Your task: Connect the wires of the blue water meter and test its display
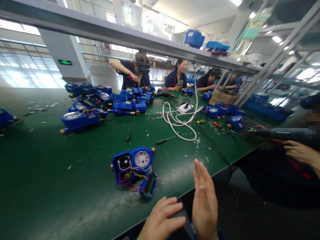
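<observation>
My left hand [162, 218] and my right hand [205, 203] hover at the near edge of the green table [62, 183], both open with fingers stretched out and nothing in them. The right hand stands on edge with its fingers pointing away from me; the left hand lies flatter beside it. Just beyond them on the table rests an opened blue water meter [135, 170] with a white dial, loose red and yellow wires and its lid flipped off to the side. Neither hand touches it.
Several blue meters [100, 106] are piled at the far left. Two screwdrivers [163, 140] lie mid-table by a coiled white cable [180, 121] and a power strip [185, 107]. A person at the right holds a power tool [277, 133]. Other workers sit across the table.
</observation>
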